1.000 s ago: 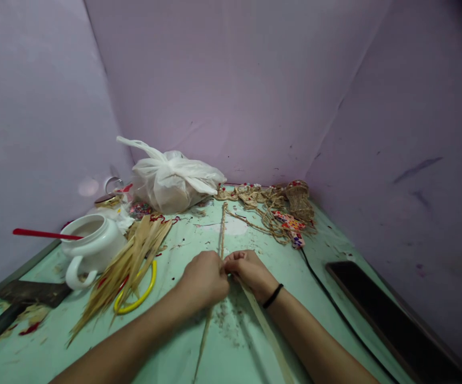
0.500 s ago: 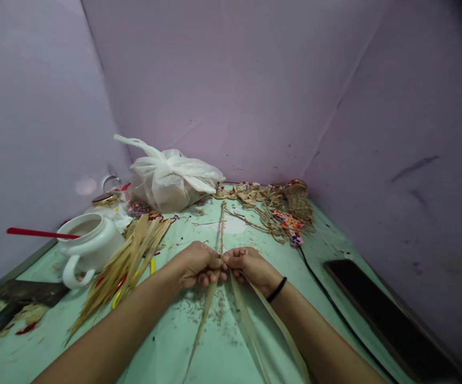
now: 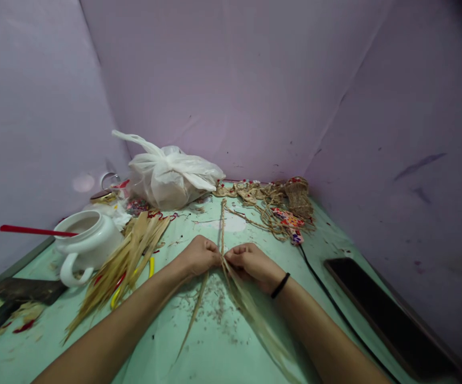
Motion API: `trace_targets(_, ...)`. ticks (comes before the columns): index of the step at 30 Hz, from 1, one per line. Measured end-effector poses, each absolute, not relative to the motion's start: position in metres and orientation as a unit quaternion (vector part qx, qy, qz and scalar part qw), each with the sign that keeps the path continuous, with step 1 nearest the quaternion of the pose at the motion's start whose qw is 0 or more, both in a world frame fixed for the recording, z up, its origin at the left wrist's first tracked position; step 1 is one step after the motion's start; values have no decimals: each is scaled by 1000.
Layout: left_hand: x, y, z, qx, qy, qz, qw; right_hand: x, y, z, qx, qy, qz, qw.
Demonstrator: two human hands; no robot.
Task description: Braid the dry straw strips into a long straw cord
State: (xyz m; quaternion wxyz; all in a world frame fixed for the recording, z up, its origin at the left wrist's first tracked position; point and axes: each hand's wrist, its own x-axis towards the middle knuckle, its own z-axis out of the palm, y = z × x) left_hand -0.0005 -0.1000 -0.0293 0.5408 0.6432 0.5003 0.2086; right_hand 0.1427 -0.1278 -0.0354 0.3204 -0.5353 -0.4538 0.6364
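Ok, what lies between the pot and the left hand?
In the head view, dry strips lie beside the pot, part of a yellow thing showing by them; then flecked green tabletop up to the left hand.

The green tabletop (image 3: 202,362) bears a white pot (image 3: 95,246), dried strips (image 3: 113,274), a tied plastic bag (image 3: 164,184) and scattered specks (image 3: 219,316).

Your pale-green bench (image 3: 167,330) lies in dim, diffuse light; the long, straw-coloured fibre strands (image 3: 252,309) blur slightly beside a soft shadow, and black shading fills the upper-right corner.
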Motion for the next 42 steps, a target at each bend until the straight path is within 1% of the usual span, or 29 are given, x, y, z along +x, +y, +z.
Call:
trace_targets(3, -4, -99, -27, 626, 497, 209, 564, 149, -129, -28, -494, -401, 701, 321)
trace_targets(5, -5, -99, -24, 613, 494, 206, 581, 152, -129, -26, -481, -386, 719, 320)
trace_targets(10, -7, -98, -23, 601, 480, 213, 602, 149, -127, -31, -498, -358, 713, 340)
trace_targets(13, -7, -98, -26, 604, 470, 220, 605, 146, -127, -34, -511, -371, 689, 355)
trace_targets(19, -6, -100, -26, 623, 480, 215, 578, 138, -132, -29, -532, -396, 649, 372)
trace_targets(23, -3, -104, -24, 631, 479, 213, 572, 132, -136, -27, -520, -364, 677, 373)
trace_targets(27, -3, -105, -22, 640, 468, 203, 575, 132, -135, -30, -488, -340, 725, 347)
trace_targets(30, -5, -102, -21, 671, 447, 179, 564, 136, -132, -33, -521, -381, 688, 332)
trace_targets(33, -8, -99, -21, 673, 430, 148, 583, 138, -129, -35, -551, -400, 651, 336)
trace_targets(37, -6, -100, -21, 670, 444, 159, 573, 137, -129, -37, -551, -396, 643, 356)
trace_targets(42, -2, -101, -23, 631, 498, 160, 573, 137, -131, -36, -536, -400, 645, 371)
